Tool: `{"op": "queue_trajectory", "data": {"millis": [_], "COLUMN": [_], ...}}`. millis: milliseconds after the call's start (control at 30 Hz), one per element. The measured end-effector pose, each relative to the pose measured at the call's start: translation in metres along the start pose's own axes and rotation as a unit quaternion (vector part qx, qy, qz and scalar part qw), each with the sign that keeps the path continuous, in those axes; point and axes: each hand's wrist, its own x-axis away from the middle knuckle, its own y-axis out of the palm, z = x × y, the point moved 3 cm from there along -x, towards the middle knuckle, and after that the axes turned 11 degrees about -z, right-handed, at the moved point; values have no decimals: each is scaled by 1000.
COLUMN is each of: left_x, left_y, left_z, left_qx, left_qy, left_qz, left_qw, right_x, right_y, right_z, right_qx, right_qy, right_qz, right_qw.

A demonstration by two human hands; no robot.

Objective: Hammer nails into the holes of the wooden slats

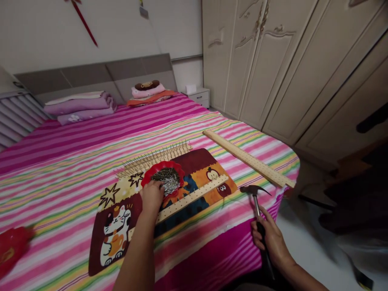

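Note:
My left hand (152,196) reaches over the near rim of a red scalloped bowl (146,174) full of loose nails (171,180). Its fingers are curled together at the nails, and what they pinch is too small to make out. In my right hand (269,238) is a claw hammer (257,204), gripped by its black handle with the head up, off the bed's near right edge. A wooden strip with rows of holes (194,197) lies across a patterned mat (209,155), partly behind my left forearm. Beyond the bowl, wooden strips (157,157) bristle with many upright nails.
Another long perforated wooden strip (245,157) lies at the bed's right side. The striped bedsheet (60,178) spreads under everything. A red object (13,246) sits at the far left. Folded bedding (81,107) rests near the headboard, and a wardrobe (242,60) stands at the right.

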Motion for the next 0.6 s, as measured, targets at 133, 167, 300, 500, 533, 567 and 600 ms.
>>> {"op": "queue_trajectory", "data": {"millis": [133,167,300,500,533,567,600], "left_x": [-5,-4,0,1,1,2,3], "left_y": [0,0,1,-3,-4,-4,-5], "left_z": [-1,-3,-14,-29,-32,-34,-35], "left_qx": [-22,-25,-18,221,276,329,379], "left_qy": [0,3,17,30,25,17,9], "left_qz": [-52,-55,-24,42,39,34,29], "left_qw": [998,998,999,974,960,944,925], "right_x": [-1,-1,0,1,1,1,1], "right_y": [-1,-1,0,1,2,2,2], "right_z": [0,-1,-1,-2,-2,-2,-2], "right_qx": [1,2,-2,-7,-6,-5,-5], "right_qy": [0,1,-1,0,-1,-4,-7], "right_qz": [0,2,-3,-9,-10,-10,-11], "right_qw": [1000,1000,1000,1000,1000,1000,1000]}}
